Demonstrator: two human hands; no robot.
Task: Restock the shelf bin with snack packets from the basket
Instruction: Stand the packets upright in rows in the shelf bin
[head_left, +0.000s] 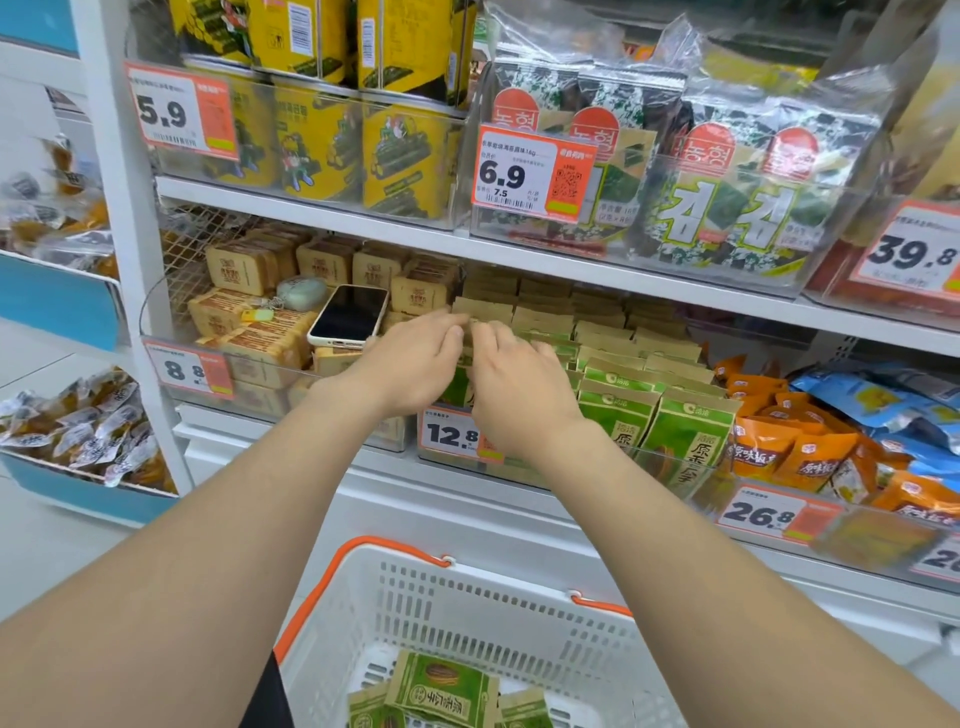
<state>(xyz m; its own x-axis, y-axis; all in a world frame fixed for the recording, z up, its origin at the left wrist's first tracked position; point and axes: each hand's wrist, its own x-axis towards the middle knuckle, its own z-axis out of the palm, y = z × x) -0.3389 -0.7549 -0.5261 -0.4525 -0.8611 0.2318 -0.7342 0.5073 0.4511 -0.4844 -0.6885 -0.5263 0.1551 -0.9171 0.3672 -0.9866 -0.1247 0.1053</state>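
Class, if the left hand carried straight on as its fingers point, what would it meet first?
Probably the brown-topped green paper snack packets; the left hand looks nearly there, depth unclear.

Bare forearms (249, 519), left hand (410, 364), right hand (519, 389); black garment (265, 696) below

Shelf bin (670, 470): clear plastic, held upright rows of green-and-tan snack packets (618, 415) facing front; basket (467, 597), white, slotted, orange-handled, sat below the shelf with a few matching loose packets (441, 691) lying flat inside.
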